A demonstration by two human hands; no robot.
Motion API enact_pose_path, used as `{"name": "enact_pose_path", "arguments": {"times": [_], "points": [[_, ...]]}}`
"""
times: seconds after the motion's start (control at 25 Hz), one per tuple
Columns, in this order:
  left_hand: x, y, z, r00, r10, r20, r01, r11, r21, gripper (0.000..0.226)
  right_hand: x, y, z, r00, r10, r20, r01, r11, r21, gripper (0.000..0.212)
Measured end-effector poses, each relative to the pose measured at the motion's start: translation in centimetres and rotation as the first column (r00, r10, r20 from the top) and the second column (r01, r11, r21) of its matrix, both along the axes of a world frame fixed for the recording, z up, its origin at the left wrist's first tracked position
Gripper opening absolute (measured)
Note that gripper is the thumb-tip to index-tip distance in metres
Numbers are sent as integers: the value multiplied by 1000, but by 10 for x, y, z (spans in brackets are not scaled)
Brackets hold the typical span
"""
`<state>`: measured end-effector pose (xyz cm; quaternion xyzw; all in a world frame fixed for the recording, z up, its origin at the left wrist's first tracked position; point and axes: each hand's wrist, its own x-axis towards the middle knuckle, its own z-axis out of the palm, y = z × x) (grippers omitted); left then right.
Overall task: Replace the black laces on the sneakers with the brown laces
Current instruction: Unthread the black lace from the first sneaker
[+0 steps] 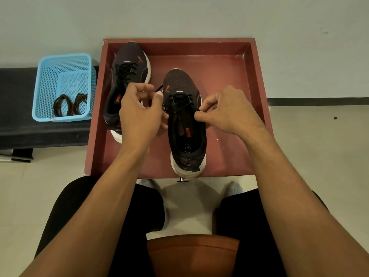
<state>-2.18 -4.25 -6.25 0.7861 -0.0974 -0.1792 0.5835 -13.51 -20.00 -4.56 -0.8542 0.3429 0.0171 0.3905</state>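
Item: red tray (pixel 229 76), square, raised rim, on a pale floor against a light wall; holds two dark sneakers with white soles and orange markings. Far sneaker (pixel 129 62): left rear of the tray, toe towards the wall, tilted onto its side, fully laced in black. Near sneaker (pixel 187 124): centre of the tray, upright, heel at the front rim, its black laces (pixel 180 101) threaded through the eyelets (upper rows slack). Left hand (pixel 139 108): fingers curled, thumb and forefinger pinching a black lace strand drawn out to the left of the near sneaker. Right hand (pixel 225 108): fingers curled, thumb and forefinger pinching a black strand at the right eyelet row of the same sneaker. Brown laces (pixel 69 104): two coiled bundles lying in the near end of a blue basket (pixel 46 76), well apart from both hands. Basket: perforated plastic, standing on a black bench (pixel 18 108) just left of the tray. Foreground: the person's knees in black, either side of an orange-brown seat edge (pixel 191 254).
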Motion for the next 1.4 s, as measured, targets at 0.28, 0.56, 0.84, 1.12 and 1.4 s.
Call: {"name": "enact_pose_path", "arguments": {"times": [0.28, 0.56, 0.84, 1.12, 1.4], "points": [[-14, 6, -7, 930, -257, 264, 105, 871, 480, 38, 3, 0, -5, 999, -1, 39, 2, 999, -43, 14], [-14, 8, -5, 936, -244, 253, 98, 872, 479, 25, 18, 14, -19, 983, 157, 91, -125, 949, -289, 23], [-12, 11, 0, 931, -246, 269, 112, 895, 432, 16, 26, 25, -21, 972, 207, 107, -159, 924, -347, 14], [-8, 14, -3, 935, -227, 273, 92, 898, 431, 15, 8, -14, -10, 970, -153, 188, 180, 974, -136, 4], [-8, 13, -2, 936, -228, 270, 91, 895, 438, 15, 16, 2, -13, 963, 95, 251, -19, 957, -289, 27]]}}
